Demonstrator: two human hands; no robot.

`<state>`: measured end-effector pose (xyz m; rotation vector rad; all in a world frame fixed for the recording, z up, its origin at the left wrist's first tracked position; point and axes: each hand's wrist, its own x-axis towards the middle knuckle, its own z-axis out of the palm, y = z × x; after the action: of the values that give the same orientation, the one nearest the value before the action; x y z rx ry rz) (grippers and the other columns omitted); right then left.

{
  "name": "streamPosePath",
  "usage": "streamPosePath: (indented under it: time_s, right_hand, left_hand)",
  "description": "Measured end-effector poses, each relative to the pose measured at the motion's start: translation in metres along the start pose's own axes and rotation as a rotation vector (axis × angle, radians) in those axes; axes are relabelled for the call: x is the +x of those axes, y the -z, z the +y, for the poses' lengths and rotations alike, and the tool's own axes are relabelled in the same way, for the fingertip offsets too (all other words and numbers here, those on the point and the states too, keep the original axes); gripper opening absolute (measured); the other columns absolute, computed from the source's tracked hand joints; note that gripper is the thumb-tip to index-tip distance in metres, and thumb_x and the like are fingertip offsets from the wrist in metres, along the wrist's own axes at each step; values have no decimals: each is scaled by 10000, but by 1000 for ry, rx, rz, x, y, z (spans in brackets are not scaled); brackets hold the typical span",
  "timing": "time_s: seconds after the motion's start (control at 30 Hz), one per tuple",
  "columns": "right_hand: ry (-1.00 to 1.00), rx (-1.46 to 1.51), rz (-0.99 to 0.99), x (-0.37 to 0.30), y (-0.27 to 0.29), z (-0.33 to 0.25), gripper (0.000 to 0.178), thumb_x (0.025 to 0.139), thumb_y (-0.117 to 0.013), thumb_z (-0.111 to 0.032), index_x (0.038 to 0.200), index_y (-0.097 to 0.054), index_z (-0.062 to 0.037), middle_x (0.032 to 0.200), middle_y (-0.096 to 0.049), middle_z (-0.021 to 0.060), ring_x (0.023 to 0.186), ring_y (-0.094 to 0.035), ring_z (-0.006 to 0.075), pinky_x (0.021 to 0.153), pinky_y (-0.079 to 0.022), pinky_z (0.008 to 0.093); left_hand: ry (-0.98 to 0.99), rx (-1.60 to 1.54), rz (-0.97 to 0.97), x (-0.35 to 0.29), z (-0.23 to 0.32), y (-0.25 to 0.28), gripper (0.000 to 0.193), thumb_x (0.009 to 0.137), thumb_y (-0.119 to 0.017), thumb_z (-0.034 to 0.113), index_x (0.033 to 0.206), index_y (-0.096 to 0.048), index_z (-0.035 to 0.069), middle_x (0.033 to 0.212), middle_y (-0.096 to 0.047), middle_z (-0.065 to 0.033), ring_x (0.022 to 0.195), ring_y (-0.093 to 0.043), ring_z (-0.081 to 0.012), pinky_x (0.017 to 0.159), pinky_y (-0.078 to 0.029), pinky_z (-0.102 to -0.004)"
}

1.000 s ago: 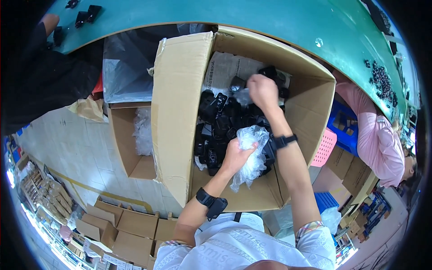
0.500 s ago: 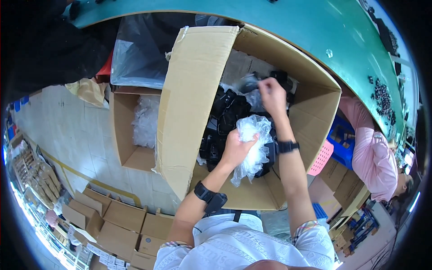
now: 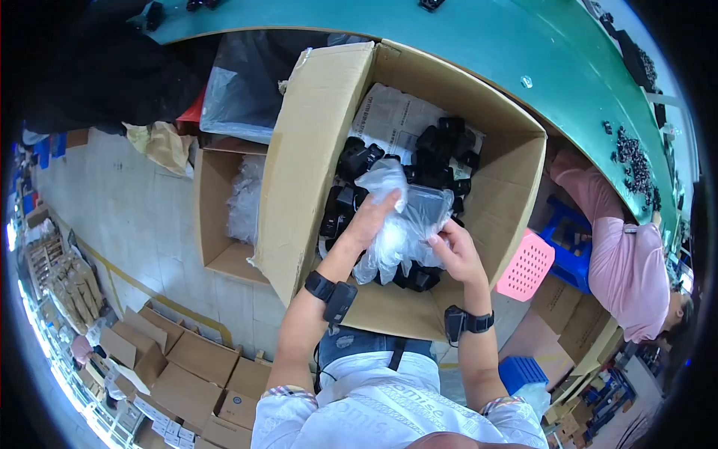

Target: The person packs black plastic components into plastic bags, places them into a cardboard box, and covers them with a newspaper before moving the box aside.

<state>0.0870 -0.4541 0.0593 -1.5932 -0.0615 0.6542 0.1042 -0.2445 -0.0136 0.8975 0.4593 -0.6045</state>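
Observation:
My left hand (image 3: 372, 218) is closed around a bunch of crumpled clear plastic bags (image 3: 383, 251). At its right, my right hand (image 3: 458, 254) pinches the edge of a clear plastic bag (image 3: 429, 208), through which a dark flat shape shows; whether that is inside or behind the film I cannot tell. Both hands are over an open cardboard box (image 3: 508, 179). Below them in the box lie several black plastic parts (image 3: 437, 150), their exact kind unclear. A printed cardboard sheet (image 3: 393, 112) lies at the box's far side.
A green table (image 3: 479, 52) curves along the far side, with small black pieces (image 3: 634, 165) at right. Left of the box stands another box (image 3: 213, 254) holding plastic bags. A pink basket (image 3: 526, 266), a blue stool (image 3: 565, 247) and a person in pink (image 3: 628, 277) are at right.
My right hand has drawn back toward me from the far part of the box and now grips a bag edge beside my left hand. The left hand has moved slightly farther left and up.

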Motion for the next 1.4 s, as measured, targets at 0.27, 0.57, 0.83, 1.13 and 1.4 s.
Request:
streamPosePath:
  time_s: [0.27, 0.57, 0.83, 1.13, 1.4]
  right_hand:
    - [101, -261, 13, -54, 5, -32, 231, 836, -583, -111, 1034, -596, 7, 751, -593, 89, 614, -527, 171, 594, -452, 303]
    - [217, -416, 187, -111, -5, -56, 267, 744, -586, -78, 1001, -643, -31, 844, -665, 188, 752, -652, 339, 685, -513, 388]
    - [56, -502, 241, -112, -7, -28, 253, 750, -636, -234, 893, -677, -29, 801, -663, 222, 778, -640, 413, 673, -519, 446]
    - [-59, -267, 228, -114, -20, -13, 313, 778, -673, -320, 939, -706, -53, 868, -686, 229, 812, -664, 395, 727, -533, 440]
    - [-105, -574, 248, -108, -12, -25, 371, 713, -612, -267, 886, -673, 55, 813, -653, 283, 797, -661, 419, 727, -529, 455]
  left_hand:
    - [-522, 596, 70, -76, 4, -48, 240, 894, -620, 58, 1116, -650, -27, 1063, -694, -63, 983, -624, -134, 872, -478, -294]
    - [-568, 429, -107, -144, 6, -106, 396, 953, -573, 152, 1310, -515, -8, 1238, -581, -74, 1087, -544, -134, 940, -426, -289]
    - [-959, 921, 166, -162, 10, -128, 248, 758, -656, 6, 1005, -677, 11, 972, -651, -112, 868, -666, -260, 774, -513, -326]
    - [-982, 1079, 212, -179, 13, -145, 260, 804, -709, 148, 1045, -683, 57, 978, -666, -118, 869, -663, -295, 766, -519, -334]
    - [-1081, 1016, 382, -150, -14, -135, 224, 835, -677, 180, 1000, -642, 33, 933, -633, -158, 847, -624, -364, 709, -505, -392]
